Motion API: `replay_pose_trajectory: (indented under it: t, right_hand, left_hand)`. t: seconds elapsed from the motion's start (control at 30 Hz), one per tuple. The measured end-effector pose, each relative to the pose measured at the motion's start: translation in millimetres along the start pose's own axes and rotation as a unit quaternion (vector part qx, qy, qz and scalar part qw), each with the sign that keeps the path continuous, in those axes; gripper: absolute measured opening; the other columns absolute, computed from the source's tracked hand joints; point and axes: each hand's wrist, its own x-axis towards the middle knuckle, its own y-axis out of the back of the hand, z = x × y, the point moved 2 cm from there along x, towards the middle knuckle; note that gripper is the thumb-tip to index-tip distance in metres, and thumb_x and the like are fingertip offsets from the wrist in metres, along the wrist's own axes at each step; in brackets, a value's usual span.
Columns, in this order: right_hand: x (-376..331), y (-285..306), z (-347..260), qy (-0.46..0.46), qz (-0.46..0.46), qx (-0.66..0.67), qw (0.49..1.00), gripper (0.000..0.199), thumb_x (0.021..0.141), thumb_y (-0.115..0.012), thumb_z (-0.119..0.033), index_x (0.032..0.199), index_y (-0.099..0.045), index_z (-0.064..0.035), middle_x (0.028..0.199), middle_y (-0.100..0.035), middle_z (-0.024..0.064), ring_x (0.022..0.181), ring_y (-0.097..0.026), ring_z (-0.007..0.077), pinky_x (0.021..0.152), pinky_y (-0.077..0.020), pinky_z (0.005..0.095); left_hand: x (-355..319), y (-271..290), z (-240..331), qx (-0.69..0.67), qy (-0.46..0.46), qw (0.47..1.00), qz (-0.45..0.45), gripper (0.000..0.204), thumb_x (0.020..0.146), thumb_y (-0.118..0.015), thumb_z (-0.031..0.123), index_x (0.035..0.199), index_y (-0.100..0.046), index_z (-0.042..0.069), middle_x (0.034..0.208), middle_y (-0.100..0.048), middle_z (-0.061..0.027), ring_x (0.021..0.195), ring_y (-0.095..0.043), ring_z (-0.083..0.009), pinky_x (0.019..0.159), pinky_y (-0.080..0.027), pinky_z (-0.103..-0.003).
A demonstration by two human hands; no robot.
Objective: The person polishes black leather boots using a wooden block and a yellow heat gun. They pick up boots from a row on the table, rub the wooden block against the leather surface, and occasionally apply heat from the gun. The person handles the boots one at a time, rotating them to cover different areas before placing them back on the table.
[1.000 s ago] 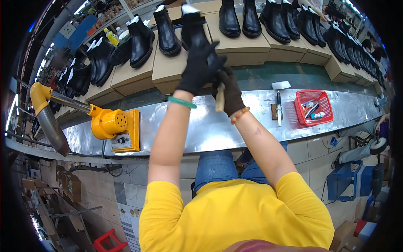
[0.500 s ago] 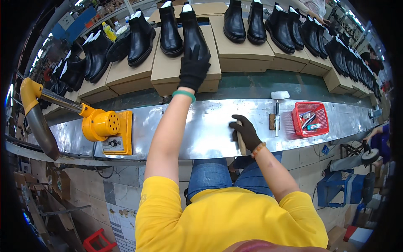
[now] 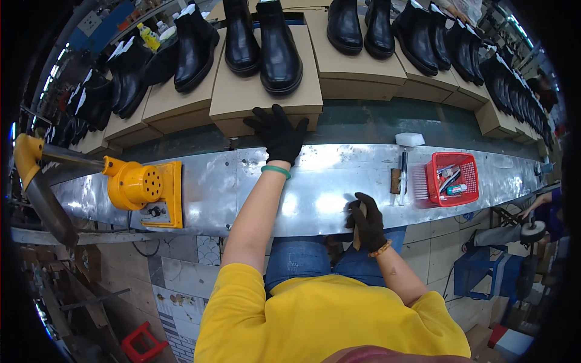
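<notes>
The left hand point(image 3: 284, 136), in a black knitted glove, is at the front of a brown cardboard box point(image 3: 236, 97). Its fingers are spread and grip nothing; the fingertips overlap the front edge of the lid and appear to touch it. This flat, splayed placement suits steadying the box rather than grasping it.

A pair of black ankle boots, left boot point(image 3: 241, 42) and right boot point(image 3: 282, 68), stands upright on the lid with toes toward the person. The arrangement probably leaves both toes and uppers within easy view and reach.

The right hand point(image 3: 368, 221), in a dark glove, is near the close edge of the metal table point(image 3: 209, 181). Its fingers are curled around a slim tan stick point(image 3: 357, 238); the grip inside the palm is hidden. Holding the stick this way leaves the left hand unencumbered.

A red plastic basket point(image 3: 432, 184) on the right side of the table groups small articles, presumably to prevent scattering. Just beside it, a slim black-and-clear tool point(image 3: 403, 166) lies next to a brown block point(image 3: 395, 180). A yellow machine point(image 3: 142, 183) occupies the left side, well apart from both hands.
</notes>
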Motion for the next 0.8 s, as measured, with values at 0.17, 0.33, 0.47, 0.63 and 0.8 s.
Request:
replay_pose_trajectory:
  t: [0.17,0.33,0.47,0.63,0.8]
  right_hand:
    - [-3.3,-1.7,12.3,0.073,0.032,-0.028,0.996,0.027,0.089,-0.056,-0.006,0.116,-0.054,-0.0023,0.077,-0.062,0.006,0.06,-0.06,0.0107,0.055,-0.0513,0.0267]
    - [-2.8,-0.8,8.5,0.069,0.032,-0.01,0.997,0.026,0.089,-0.055,-0.006,0.114,-0.056,-0.0029,0.075,-0.062,0.0047,0.059,-0.06,0.0103,0.054,-0.0506,0.026]
    - [-3.6,1.1,10.6,0.084,0.01,-0.007,0.996,0.028,0.087,-0.055,-0.004,0.115,-0.057,-0.0017,0.084,-0.062,0.0061,0.062,-0.061,0.0106,0.057,-0.0507,0.0251]
    - [-4.4,1.3,14.0,0.089,-0.003,-0.022,0.996,0.03,0.086,-0.054,-0.003,0.116,-0.055,-0.0015,0.086,-0.062,0.0073,0.065,-0.062,0.0113,0.059,-0.0512,0.0254]
    - [-4.9,1.6,11.4,0.106,-0.008,-0.031,0.994,0.029,0.086,-0.055,-0.002,0.116,-0.055,-0.0019,0.087,-0.062,0.0072,0.065,-0.061,0.0113,0.058,-0.0511,0.0261]
  left_hand:
    - [15.1,18.1,33.5,-0.036,0.085,0.988,-0.12,0.095,0.078,-0.054,0.063,0.142,-0.021,0.001,0.143,0.001,-0.0391,0.128,0.003,-0.0637,0.1,-0.017,-0.069]
    - [19.3,7.2,30.2,-0.039,0.092,0.987,-0.122,0.097,0.074,-0.056,0.066,0.143,-0.022,0.007,0.144,0.002,-0.0365,0.127,0.009,-0.0634,0.097,-0.014,-0.073]
    - [15.9,3.2,11.0,-0.098,0.05,0.994,0.025,0.106,0.062,-0.073,0.06,0.142,-0.021,0.013,0.144,0.008,-0.0348,0.129,0.01,-0.0607,0.1,-0.012,-0.07]
    - [22.5,9.5,11.8,-0.142,0.076,0.983,0.083,0.116,0.046,-0.087,0.05,0.137,-0.023,0.015,0.143,0.014,-0.0331,0.132,0.012,-0.0534,0.106,-0.001,-0.064]
    - [15.5,14.2,15.2,-0.126,0.053,0.982,0.127,0.108,0.049,-0.087,0.048,0.133,-0.029,0.013,0.144,0.006,-0.0309,0.134,0.003,-0.05,0.108,-0.01,-0.06]
